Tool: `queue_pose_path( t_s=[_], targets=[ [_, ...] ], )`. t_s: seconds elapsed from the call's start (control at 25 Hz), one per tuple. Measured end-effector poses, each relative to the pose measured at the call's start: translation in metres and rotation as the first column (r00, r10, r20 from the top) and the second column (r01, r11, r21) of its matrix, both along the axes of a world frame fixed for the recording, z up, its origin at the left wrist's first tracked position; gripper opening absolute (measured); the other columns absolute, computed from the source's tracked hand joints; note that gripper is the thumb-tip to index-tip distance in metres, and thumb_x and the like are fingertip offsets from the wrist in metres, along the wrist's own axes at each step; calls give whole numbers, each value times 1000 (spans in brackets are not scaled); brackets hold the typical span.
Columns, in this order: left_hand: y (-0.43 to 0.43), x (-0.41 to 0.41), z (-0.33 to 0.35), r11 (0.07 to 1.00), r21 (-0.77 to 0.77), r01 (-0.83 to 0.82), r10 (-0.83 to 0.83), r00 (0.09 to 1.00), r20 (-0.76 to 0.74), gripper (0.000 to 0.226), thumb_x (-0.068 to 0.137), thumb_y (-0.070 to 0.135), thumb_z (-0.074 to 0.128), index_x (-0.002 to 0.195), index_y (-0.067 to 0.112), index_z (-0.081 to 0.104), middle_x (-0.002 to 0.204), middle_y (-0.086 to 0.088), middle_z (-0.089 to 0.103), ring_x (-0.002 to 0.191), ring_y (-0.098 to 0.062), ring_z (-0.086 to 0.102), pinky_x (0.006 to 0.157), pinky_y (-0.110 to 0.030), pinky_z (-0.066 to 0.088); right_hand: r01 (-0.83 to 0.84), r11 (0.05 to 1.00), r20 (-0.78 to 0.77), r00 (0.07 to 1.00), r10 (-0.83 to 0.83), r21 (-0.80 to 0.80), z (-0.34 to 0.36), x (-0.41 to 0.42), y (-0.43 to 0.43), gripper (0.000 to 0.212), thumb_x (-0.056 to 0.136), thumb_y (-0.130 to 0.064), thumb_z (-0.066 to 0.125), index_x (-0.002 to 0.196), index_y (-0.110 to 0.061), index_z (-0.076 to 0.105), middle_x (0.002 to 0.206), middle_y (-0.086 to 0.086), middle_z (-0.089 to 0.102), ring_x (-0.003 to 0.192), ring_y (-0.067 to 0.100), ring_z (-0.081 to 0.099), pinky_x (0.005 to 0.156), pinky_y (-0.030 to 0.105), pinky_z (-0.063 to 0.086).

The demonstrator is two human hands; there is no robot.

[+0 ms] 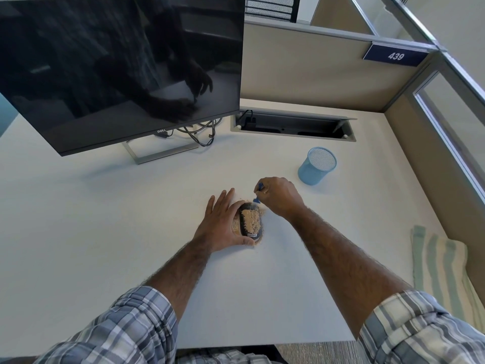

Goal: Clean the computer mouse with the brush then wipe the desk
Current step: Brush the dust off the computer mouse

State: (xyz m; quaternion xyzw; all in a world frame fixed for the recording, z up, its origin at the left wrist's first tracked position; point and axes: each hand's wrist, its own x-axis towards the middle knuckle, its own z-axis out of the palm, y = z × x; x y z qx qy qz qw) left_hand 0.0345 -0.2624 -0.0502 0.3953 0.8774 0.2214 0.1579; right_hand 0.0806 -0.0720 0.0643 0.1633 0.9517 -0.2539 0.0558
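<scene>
Mouse-brushing step, judged early from the load on top. Computer mouse (252, 235) flat on the white bench (131, 219), directly between both sets of fingers, upper shell coated in tan crumbs (249, 219), more spilled onto the bench just beside it. Left hand (221, 222) clamped on the mouse as a brace: fingers (223, 200) stretched almost straight along the left flank, thumb hooked round the near end, presumably to prevent sliding under the brush strokes. Right hand (279, 197) closed round a small blue brush (256, 199), fingers curled tight on the handle, bristle end pointing down at the far end of the mouse, just beside the left fingertips; actual contact too small to tell. Striped cloth (441, 261) folded well to the right of the right fingers, near the bench edge, untouched, probably reserved for the wiping stage. Blue mesh cup (316, 165) beyond the right fingers, apart from them.
</scene>
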Motion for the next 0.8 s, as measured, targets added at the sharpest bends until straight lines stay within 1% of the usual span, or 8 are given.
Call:
queue_pose_path(
  t_s=[0.12,0.2,0.28,0.4,0.52,0.64,0.72,0.8],
  targets=[
    [1,0,1,1000,0,2,-2,1000,3,121,60,91,67,157,33,24,172,-1,-8,157,-17,-17,126,-47,-11,30,999,-5,1000,-30,-28,-2,4,2,14,86,-22,63,93,-20,75,87,-6,75,83,19,68,84,43,56],
    [1,0,1,1000,-7,5,-5,1000,3,122,59,92,65,157,33,24,172,0,-9,157,-17,-17,126,-48,-11,43,999,-1,999,-43,-3,-4,6,4,13,84,-20,62,89,-20,74,84,-4,75,82,21,67,85,44,56],
    [1,0,-1,1000,-7,1,-1,1000,-1,122,59,92,64,157,33,23,172,-1,-9,157,-17,-18,126,-48,-11,66,997,1,998,-66,29,-5,7,6,14,87,-20,60,91,-20,74,81,-9,73,86,21,65,89,46,53],
    [1,-1,-1,1000,-4,1,-1,1000,2,123,58,93,63,157,34,23,172,0,-9,157,-17,-18,126,-48,-11,66,998,-35,997,-67,-19,-5,10,5,11,85,-22,63,89,-22,74,77,-16,69,87,18,65,90,46,52],
    [1,0,-2,1000,-5,1,-1,1000,5,124,57,94,63,157,33,22,172,0,-10,157,-17,-18,126,-47,-11,88,996,-39,995,-88,5,-8,11,5,10,84,-21,62,85,-20,72,80,-4,73,83,22,65,88,46,53],
    [1,-1,-1,1000,1,-2,2,1000,8,124,57,93,65,157,33,23,172,0,-8,157,-17,-17,126,-48,-11,95,995,-65,993,-97,-21,-8,12,6,10,85,-21,64,88,-20,73,82,-5,74,83,21,66,84,44,55],
    [1,0,-1,1000,3,1,-1,1000,11,123,57,93,65,157,35,22,172,0,-8,157,-17,-17,126,-49,-10,89,995,-27,995,-91,-49,-8,12,5,11,85,-20,63,88,-18,74,83,-3,74,81,21,67,79,42,58],
    [1,0,-1,1000,3,3,-3,1000,12,123,57,93,64,157,34,23,172,0,-8,157,-17,-17,126,-50,-8,99,995,-40,994,-99,6,-10,12,6,13,87,-21,61,90,-18,74,85,-1,75,81,23,68,81,43,57]
  ],
)
